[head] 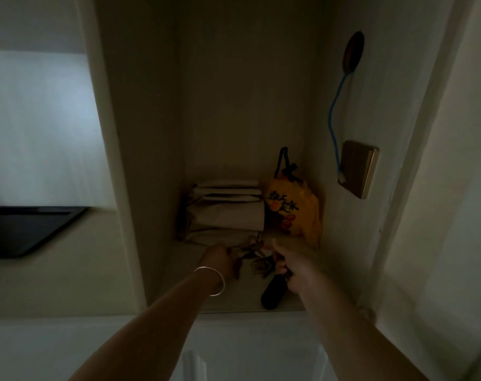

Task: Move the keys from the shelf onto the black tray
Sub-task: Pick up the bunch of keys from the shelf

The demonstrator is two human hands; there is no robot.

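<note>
- Both arms reach up into a dim recessed shelf (286, 305) at the lower centre of the frame.
- The keys (257, 257) lie on the shelf between the two hands, a dark jumbled bunch; single keys are hard to make out.
- The left hand (220, 261), with a thin silver bangle (212, 280) on its wrist, is at the left edge of the bunch; its fingers curl toward the keys, but whether they grip cannot be told.
- The right hand (291, 264) has its fingers closed around part of the bunch, a dark oblong fob (273, 292) hanging just below it.
- Behind the keys sit folded paper bags (228, 210) and a yellow printed bag (294, 207).
- The black tray (22, 232) shows at the left edge of the frame, well apart from the shelf.
</note>
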